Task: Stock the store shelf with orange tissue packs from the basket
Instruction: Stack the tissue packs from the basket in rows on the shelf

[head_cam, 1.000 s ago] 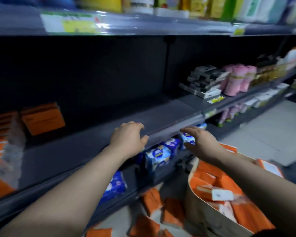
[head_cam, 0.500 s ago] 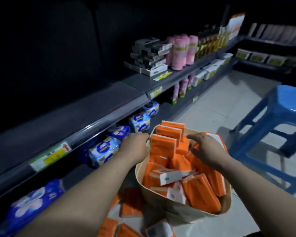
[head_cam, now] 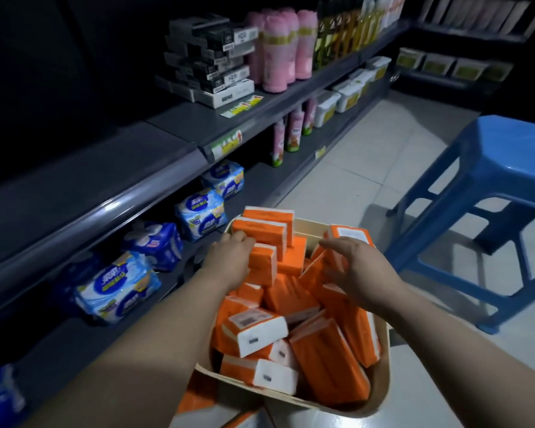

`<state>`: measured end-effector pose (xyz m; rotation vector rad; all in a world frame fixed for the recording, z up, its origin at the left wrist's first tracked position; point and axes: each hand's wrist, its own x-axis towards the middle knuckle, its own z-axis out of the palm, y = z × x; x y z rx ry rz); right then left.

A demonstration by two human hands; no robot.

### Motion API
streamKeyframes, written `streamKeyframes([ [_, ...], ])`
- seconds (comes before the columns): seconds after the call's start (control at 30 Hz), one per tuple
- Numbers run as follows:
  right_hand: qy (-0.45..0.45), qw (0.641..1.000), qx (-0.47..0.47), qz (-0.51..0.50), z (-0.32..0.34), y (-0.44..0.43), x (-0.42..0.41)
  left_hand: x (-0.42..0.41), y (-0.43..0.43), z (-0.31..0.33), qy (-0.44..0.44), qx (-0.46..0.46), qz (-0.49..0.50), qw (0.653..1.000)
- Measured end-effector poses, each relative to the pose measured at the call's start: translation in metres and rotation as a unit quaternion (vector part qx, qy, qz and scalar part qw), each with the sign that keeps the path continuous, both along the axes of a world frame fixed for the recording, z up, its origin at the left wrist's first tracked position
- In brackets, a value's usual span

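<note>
A beige basket [head_cam: 382, 393] on the floor holds several orange tissue packs [head_cam: 328, 359], some upright, some lying flat. My left hand [head_cam: 229, 262] is at the basket's left side, its curled fingers resting against an upright orange pack [head_cam: 262, 264]. My right hand [head_cam: 360, 271] hovers with fingers spread over the packs at the right side, holding nothing. The dark grey store shelf [head_cam: 105, 180] runs along the left, and the stretch of it in view here is bare.
Blue-and-white packs [head_cam: 118, 288] fill the shelf below. Further along the shelf stand black-and-white boxes [head_cam: 210, 57] and pink rolls [head_cam: 278, 50]. A blue plastic stool [head_cam: 501, 186] stands on the tiled floor to the right. More orange packs [head_cam: 195, 396] lie on the floor beside the basket.
My view swung from the shelf down to the basket. Both hands dropped from the shelf edge into the basket, and my left hand's fingers now touch an upright pack.
</note>
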<state>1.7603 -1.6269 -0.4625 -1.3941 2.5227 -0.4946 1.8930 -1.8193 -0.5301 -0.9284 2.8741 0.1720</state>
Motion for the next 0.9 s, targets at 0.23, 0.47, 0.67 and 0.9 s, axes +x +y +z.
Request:
streamKeyframes([
  [0.23,-0.017,0.999,-0.023,-0.032,-0.008,0.0,-0.006,0.003,0.001,-0.006,-0.014,-0.047,-0.009,0.999],
  [0.47,-0.009,0.99,-0.007,-0.14,-0.024,0.011,-0.033,0.024,0.013,0.022,0.149,0.083,0.032,0.985],
  [0.67,-0.07,0.976,0.089,-0.184,-0.046,0.002,-0.033,0.042,0.02,0.032,0.214,0.149,0.066,0.963],
  [0.9,-0.09,0.966,0.094,-0.222,-0.055,-0.015,-0.037,0.058,0.019,0.036,0.23,0.165,0.079,0.956],
])
